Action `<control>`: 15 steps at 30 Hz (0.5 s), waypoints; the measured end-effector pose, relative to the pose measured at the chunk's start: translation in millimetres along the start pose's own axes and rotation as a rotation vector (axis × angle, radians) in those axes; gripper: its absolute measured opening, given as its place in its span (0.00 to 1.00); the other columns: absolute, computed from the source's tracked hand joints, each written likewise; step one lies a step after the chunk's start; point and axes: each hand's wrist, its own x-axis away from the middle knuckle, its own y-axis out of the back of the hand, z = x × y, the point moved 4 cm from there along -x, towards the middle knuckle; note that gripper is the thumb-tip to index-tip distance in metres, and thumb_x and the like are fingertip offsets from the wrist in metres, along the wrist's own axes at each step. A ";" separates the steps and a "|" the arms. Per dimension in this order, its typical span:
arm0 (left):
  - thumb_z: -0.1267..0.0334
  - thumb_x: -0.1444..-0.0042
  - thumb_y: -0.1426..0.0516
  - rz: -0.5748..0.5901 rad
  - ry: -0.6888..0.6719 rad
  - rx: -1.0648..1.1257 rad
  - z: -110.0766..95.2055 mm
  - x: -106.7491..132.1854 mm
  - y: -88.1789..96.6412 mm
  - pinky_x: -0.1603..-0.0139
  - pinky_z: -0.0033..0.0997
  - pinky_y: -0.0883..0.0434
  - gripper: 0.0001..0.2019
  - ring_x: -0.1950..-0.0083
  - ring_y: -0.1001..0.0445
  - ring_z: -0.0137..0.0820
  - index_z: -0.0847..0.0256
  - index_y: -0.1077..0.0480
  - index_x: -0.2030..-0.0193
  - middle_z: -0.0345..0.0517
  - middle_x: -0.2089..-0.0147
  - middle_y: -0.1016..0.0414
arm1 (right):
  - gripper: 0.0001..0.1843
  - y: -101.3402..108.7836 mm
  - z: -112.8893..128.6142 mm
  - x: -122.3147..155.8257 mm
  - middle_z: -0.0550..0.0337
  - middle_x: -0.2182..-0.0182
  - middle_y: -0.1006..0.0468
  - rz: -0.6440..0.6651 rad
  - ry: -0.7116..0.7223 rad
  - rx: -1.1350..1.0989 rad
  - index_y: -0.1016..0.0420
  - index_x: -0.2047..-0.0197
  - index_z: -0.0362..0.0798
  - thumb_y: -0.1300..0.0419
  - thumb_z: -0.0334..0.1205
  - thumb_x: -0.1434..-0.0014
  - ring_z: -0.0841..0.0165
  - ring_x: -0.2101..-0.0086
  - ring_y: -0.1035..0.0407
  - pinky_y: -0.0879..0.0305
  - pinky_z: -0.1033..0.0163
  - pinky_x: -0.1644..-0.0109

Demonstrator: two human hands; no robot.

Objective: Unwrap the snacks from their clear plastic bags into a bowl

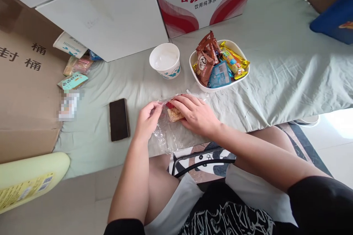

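- Fingers of the left hand (147,121) are closed in a pinch, and by thumb and forefinger the upper left edge of a clear, crinkled plastic wrapper (161,134) is gripped.
- Fingers of the right hand (200,116) are stretched side by side and laid over a small tan snack piece with a red printed part (175,114); whether it is firmly gripped or only covered cannot be told.
- The snack piece is placed between the two hands, near the front edge of a pale green, wrinkled cloth (286,91). By the right hand it is partly hidden, so it cannot be told if it is fully inside the wrapper.
- Beyond the left hand, a round white paper bowl with blue-green print (171,72) is stood upright on the cloth.
- To the right of it, a white rounded-square plastic bowl (202,86) is seen, filled with brown packets (204,62), a blue packet (220,75) and yellow packets (234,62).
- To the left of the left hand, a dark rectangular phone (119,119) is laid flat, with its screen up.
- Behind the bowls, a white carton with red curves and red letters (206,7) is placed.
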 end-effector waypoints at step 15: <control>0.48 0.58 0.30 -0.119 0.219 0.414 -12.6 -7.3 -13.9 0.89 0.21 0.57 0.21 0.77 0.24 0.27 0.58 0.33 0.71 0.40 0.68 0.27 | 0.30 10.3 -18.5 -1.2 0.45 0.42 0.20 -0.031 -0.070 -0.320 0.31 0.35 0.46 0.39 0.38 0.42 0.54 0.46 0.23 0.27 0.51 0.43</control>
